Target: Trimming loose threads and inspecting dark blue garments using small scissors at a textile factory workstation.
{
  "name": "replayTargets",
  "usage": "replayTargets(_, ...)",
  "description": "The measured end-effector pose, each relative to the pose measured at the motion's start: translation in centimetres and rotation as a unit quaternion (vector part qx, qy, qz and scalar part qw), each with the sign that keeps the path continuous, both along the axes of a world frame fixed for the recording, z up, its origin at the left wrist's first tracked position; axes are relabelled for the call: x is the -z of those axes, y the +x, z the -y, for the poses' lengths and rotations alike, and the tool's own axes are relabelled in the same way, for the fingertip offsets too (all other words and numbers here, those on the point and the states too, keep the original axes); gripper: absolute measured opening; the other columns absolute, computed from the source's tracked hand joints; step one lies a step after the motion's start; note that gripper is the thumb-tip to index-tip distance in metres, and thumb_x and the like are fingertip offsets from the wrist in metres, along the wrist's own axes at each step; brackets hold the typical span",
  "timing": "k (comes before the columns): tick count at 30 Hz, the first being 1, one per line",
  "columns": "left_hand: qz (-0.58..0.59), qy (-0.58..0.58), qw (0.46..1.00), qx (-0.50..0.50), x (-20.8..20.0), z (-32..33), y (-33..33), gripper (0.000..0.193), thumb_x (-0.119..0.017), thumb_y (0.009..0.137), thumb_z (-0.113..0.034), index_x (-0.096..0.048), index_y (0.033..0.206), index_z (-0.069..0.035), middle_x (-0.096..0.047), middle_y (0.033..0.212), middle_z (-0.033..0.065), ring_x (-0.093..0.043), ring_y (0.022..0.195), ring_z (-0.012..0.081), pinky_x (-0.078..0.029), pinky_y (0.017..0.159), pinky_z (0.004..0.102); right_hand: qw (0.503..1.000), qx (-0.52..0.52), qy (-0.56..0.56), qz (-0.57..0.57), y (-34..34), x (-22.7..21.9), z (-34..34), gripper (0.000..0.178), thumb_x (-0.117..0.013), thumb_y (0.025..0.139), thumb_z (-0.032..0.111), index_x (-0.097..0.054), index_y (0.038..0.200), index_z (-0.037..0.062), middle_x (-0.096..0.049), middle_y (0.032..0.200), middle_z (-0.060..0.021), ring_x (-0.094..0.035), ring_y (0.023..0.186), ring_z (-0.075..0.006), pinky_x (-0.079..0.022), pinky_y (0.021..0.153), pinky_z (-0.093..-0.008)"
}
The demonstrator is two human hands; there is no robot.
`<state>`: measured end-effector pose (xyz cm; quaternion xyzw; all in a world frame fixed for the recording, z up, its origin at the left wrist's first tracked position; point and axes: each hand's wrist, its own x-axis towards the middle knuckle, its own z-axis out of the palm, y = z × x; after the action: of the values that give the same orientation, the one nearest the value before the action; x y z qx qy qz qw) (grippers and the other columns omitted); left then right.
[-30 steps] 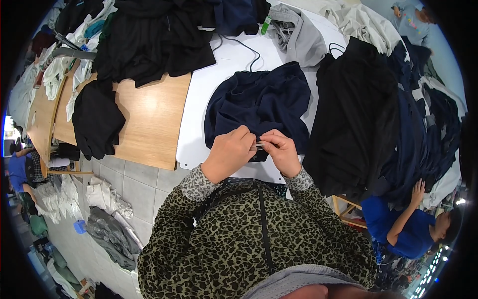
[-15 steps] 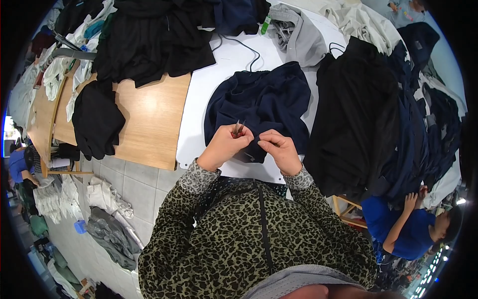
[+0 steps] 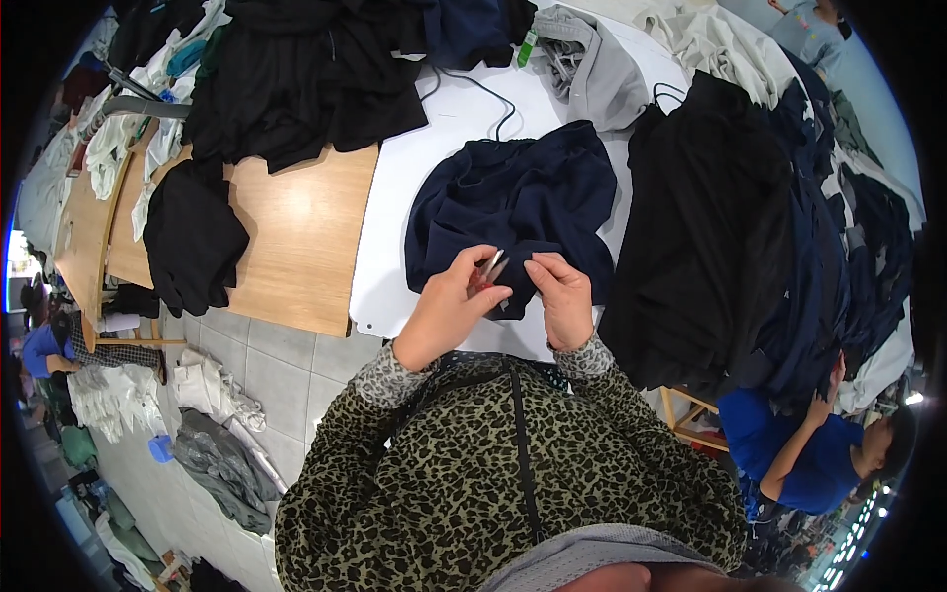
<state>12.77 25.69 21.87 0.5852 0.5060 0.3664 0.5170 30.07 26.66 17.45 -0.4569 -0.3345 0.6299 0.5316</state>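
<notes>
A dark navy garment with a gathered waist lies crumpled on the white tabletop in front of me. My left hand is closed round small thread snips with red grips; their metal blades point up and to the right, over the garment's near edge. At that same edge my right hand pinches the navy cloth between thumb and forefinger, just right of the blades. Whether a thread is caught there is too small to tell.
Black garments are heaped at the far left, and one black piece sits on the wooden board. A tall black pile stands close on my right. Grey cloth lies behind. A person in blue works at the right.
My left hand has turned, so the snips' blades now tilt right toward my right hand. The near edge of the navy cloth has shifted. At the right, the co-worker's hands have moved.
</notes>
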Motion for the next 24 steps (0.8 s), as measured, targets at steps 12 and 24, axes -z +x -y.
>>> replayTargets(12, -0.047, -0.022, 0.999, -0.017, 0.45, -0.15, 1.1, 0.04, -0.069, 0.08, -0.011, -0.042, 0.106, 0.001, -0.06, 0.073, 0.0094, -0.056, 0.062, 0.0109, -0.045, 0.057, 0.0243, 0.985, -0.004, 0.101, 0.138, -0.69, -0.76, 0.54, 0.013, -0.062, 0.082, -0.001, -0.064, 0.094, -0.0059, -0.059, 0.092, -0.006, -0.054, 0.082, -0.0112, -0.043, 0.072, -0.0206)
replayTargets(24, -0.014, -0.058, 0.998, -0.001, 0.68, -0.4, 1.05, 0.038, -0.067, 0.081, -0.014, -0.041, 0.105, 0.001, -0.059, 0.073, 0.0114, -0.058, 0.061, 0.016, -0.045, 0.056, 0.0276, 0.982, -0.01, 0.116, 0.151, -0.64, -0.7, 0.47, 0.013, -0.063, 0.081, -0.002, -0.064, 0.093, -0.0056, -0.06, 0.091, -0.0062, -0.055, 0.082, -0.0123, -0.044, 0.072, -0.0212)
